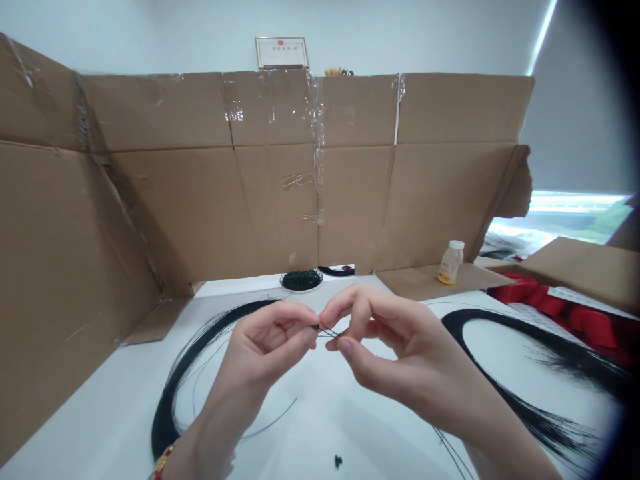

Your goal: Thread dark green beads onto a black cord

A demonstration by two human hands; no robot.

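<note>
In the middle of the head view, my left hand [273, 343] pinches a tiny dark piece [316, 327] between thumb and forefinger. Close beside it, my right hand [385, 333] has thumb and finger closed on thin black wire [329, 331], which crosses the small gap to the dark piece. Whether the piece is a bead or a twist of wire is too small to tell. More wire strands [453, 453] trail below my right forearm. On the white table near the front lies another small black piece [339, 461].
Curved bundles of black strands lie left [167, 393] and right [500, 373]. A dish [301, 289] of dark green bits stands at the back. A white-capped bottle [451, 262] rests on a cardboard flap. Cardboard walls [270, 200] enclose the back and left; a box [585, 267] with red items is right.
</note>
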